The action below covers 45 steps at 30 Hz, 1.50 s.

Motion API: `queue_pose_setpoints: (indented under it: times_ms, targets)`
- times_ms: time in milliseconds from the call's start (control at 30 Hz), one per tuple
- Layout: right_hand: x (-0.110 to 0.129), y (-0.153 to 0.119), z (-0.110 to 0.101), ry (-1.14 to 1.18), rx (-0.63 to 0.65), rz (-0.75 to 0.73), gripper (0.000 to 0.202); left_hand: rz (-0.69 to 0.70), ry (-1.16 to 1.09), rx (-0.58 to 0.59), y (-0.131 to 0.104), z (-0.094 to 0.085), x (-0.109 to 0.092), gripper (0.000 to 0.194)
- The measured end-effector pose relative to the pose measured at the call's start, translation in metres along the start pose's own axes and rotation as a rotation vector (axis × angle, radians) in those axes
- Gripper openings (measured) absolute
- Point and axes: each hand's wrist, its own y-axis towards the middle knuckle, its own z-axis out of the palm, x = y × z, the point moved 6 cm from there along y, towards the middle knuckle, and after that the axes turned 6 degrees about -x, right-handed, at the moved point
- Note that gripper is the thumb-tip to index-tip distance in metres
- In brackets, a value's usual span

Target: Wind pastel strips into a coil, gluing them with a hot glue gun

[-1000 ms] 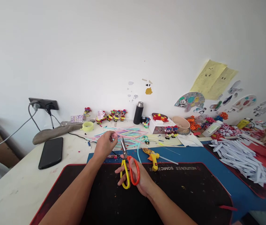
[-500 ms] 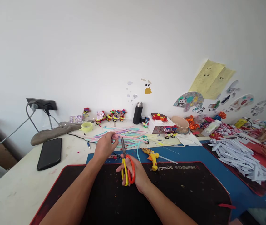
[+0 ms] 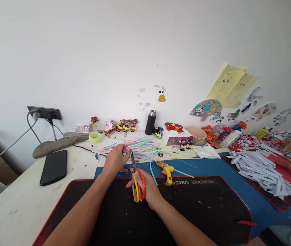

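Note:
My left hand (image 3: 114,158) is closed, thumb and fingers pinching a small curled pink strip (image 3: 126,149) that shows at the fingertips. In my right hand (image 3: 147,186) are scissors (image 3: 138,184) with one yellow and one orange handle loop. Their blades point up and away and look nearly closed, with the tips close beside the left fingertips. Behind both hands lies a loose heap of pastel strips (image 3: 142,145) in pink, blue and purple. A light blue strip (image 3: 152,169) curves down to the right of the scissors.
A yellow glue gun (image 3: 168,172) lies right of my hands, on the black mat's (image 3: 191,212) far edge. Small figures (image 3: 127,125) and a black flask (image 3: 150,123) stand along the wall. A phone (image 3: 53,167) lies left. White paper strips (image 3: 263,174) and another person's hand are right.
The scissors' tips have shifted slightly left, nearer the left fingertips. The pink length that stretched right from those fingers past the blades is no longer seen joined to them.

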Motion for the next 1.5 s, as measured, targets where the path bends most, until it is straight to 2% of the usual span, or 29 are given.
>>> queue_pose_setpoints:
  times_ms: [267, 767, 967, 1100, 1500]
  targets:
    - [0.000, -0.001, 0.002, 0.010, 0.019, -0.004, 0.080, -0.045, 0.067, 0.038, 0.000, 0.000, 0.002, 0.023]
    - [-0.002, 0.011, 0.001, 0.016, -0.073, -0.004, 0.077, 0.150, 0.263, 0.128, -0.008, 0.006, -0.019, 0.019]
    - [-0.001, 0.017, 0.000, 0.028, -0.117, -0.030, 0.075, 0.197, 0.333, 0.184, -0.011, 0.008, -0.032, 0.018]
    - [0.000, 0.018, -0.002, 0.028, -0.135, -0.048, 0.071, 0.217, 0.353, 0.219, -0.013, 0.012, -0.033, 0.019]
    - [-0.001, 0.013, 0.003, 0.026, -0.107, -0.022, 0.078, 0.147, 0.327, 0.217, -0.010, 0.006, -0.028, 0.016]
